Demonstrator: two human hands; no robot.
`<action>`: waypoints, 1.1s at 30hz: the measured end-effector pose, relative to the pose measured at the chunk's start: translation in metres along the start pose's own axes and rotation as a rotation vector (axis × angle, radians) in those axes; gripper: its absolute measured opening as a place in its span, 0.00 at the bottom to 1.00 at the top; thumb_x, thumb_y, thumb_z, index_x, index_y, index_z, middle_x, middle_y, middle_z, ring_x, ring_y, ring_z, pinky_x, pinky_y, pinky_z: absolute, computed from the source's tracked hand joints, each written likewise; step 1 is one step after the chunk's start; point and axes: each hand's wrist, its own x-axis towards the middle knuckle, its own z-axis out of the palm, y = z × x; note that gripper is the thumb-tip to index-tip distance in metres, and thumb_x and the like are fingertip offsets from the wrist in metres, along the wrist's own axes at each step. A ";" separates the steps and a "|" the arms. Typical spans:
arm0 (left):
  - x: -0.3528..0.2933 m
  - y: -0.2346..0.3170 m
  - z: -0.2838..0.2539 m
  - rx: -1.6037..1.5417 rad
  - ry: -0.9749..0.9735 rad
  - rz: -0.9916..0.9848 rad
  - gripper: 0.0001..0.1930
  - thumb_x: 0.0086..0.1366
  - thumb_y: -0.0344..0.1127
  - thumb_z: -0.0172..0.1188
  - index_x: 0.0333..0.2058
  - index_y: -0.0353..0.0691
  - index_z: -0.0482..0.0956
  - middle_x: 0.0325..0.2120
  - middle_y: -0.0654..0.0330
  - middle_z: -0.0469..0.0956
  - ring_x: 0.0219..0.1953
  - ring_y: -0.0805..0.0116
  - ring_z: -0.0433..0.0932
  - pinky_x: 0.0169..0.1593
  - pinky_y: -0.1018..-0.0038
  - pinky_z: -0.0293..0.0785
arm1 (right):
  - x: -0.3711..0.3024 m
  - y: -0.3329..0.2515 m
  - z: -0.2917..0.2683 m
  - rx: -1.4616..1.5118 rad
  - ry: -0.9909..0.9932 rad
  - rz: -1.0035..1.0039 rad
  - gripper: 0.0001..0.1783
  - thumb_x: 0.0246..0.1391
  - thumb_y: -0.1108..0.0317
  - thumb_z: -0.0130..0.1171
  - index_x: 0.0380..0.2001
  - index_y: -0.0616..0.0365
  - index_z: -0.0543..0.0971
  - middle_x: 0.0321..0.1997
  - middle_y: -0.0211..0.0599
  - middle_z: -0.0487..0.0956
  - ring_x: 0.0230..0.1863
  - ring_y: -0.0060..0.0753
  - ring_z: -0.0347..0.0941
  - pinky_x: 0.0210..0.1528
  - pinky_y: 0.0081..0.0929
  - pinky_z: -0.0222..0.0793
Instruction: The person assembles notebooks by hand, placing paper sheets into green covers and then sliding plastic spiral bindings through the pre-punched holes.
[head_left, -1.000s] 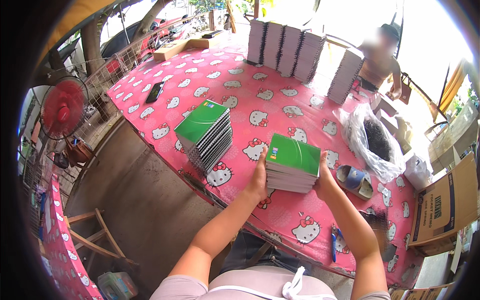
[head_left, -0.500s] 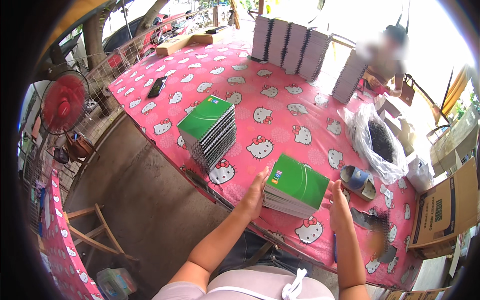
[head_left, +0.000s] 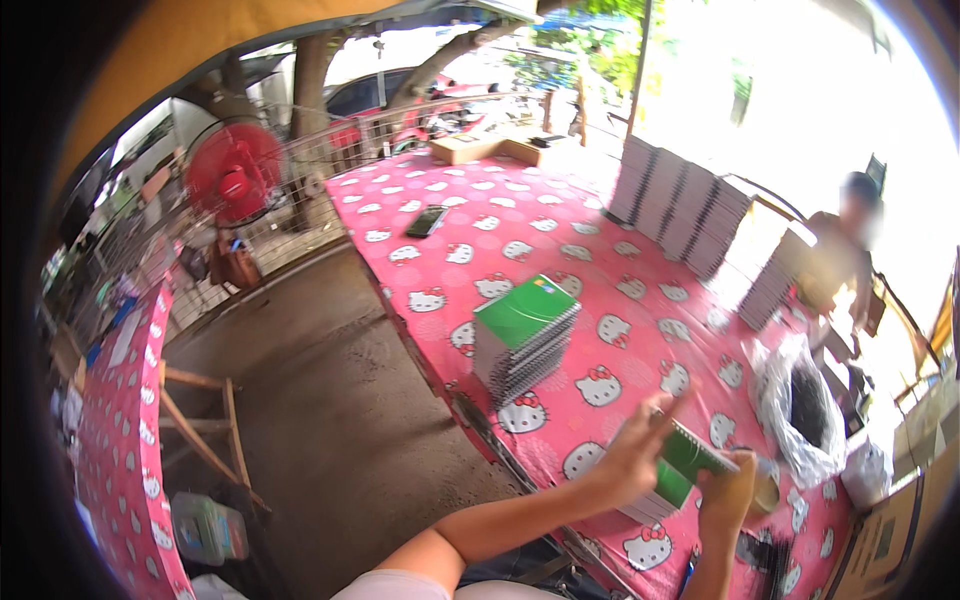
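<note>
A green-covered notebook [head_left: 694,452] with a bound edge is tilted up between my hands. My right hand [head_left: 727,492] grips its right end. My left hand [head_left: 632,462] is closed at the notebook's left end, one finger stretched out past it; motion blurs the fingertips. Below lies a pile of green notebooks [head_left: 650,508], partly covered by my hands and the raised notebook. Farther left on the table stands a neat stack of spiral-bound green notebooks [head_left: 527,325].
A pink cat-print cloth covers the table [head_left: 610,335]. Tall notebook stacks [head_left: 680,205] stand at the back, near another person [head_left: 840,255]. To the right are a plastic bag [head_left: 797,400] with black contents and a cardboard box [head_left: 880,540]. A phone [head_left: 427,221] lies far left.
My hands have gone from flanking the green pile to holding one notebook tilted above it. The view has swung, so the whole scene sits lower and farther right.
</note>
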 end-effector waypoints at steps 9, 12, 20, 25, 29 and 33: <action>0.002 0.011 0.035 0.707 0.302 0.298 0.30 0.58 0.41 0.63 0.60 0.61 0.66 0.65 0.50 0.51 0.66 0.43 0.52 0.57 0.29 0.49 | -0.009 0.048 -0.031 0.044 -0.177 0.303 0.28 0.59 0.66 0.54 0.61 0.53 0.62 0.62 0.41 0.68 0.61 0.48 0.64 0.64 0.49 0.56; 0.028 -0.006 0.044 0.623 -0.035 0.163 0.20 0.57 0.42 0.64 0.49 0.53 0.76 0.53 0.58 0.68 0.61 0.54 0.61 0.59 0.33 0.46 | 0.003 0.035 -0.027 -0.091 -0.187 0.263 0.26 0.58 0.66 0.55 0.59 0.53 0.64 0.60 0.42 0.70 0.59 0.48 0.66 0.62 0.49 0.57; 0.032 -0.016 0.043 0.603 0.147 0.211 0.16 0.53 0.43 0.63 0.42 0.54 0.81 0.37 0.65 0.77 0.51 0.58 0.70 0.59 0.27 0.47 | 0.017 0.035 -0.039 -0.314 -0.165 0.176 0.22 0.57 0.66 0.57 0.55 0.51 0.69 0.55 0.43 0.73 0.54 0.49 0.69 0.58 0.50 0.62; 0.022 0.003 0.043 0.626 0.195 0.224 0.10 0.56 0.41 0.64 0.36 0.50 0.78 0.36 0.69 0.72 0.50 0.68 0.67 0.57 0.37 0.49 | 0.026 0.041 -0.042 -0.437 -0.177 0.134 0.20 0.56 0.66 0.59 0.52 0.51 0.73 0.52 0.43 0.75 0.51 0.50 0.71 0.55 0.50 0.65; 0.020 0.005 0.041 0.562 0.239 0.240 0.04 0.53 0.37 0.64 0.29 0.51 0.79 0.31 0.71 0.72 0.48 0.68 0.68 0.56 0.39 0.51 | 0.026 0.053 -0.074 -0.644 -0.104 0.096 0.18 0.55 0.66 0.60 0.50 0.50 0.76 0.50 0.44 0.77 0.49 0.51 0.73 0.53 0.50 0.67; 0.018 0.005 0.040 0.570 0.167 0.262 0.04 0.54 0.36 0.63 0.29 0.50 0.79 0.29 0.69 0.70 0.47 0.67 0.69 0.56 0.38 0.50 | 0.022 0.077 -0.133 -1.005 0.043 0.145 0.17 0.54 0.65 0.61 0.48 0.49 0.78 0.48 0.44 0.78 0.46 0.51 0.75 0.51 0.50 0.69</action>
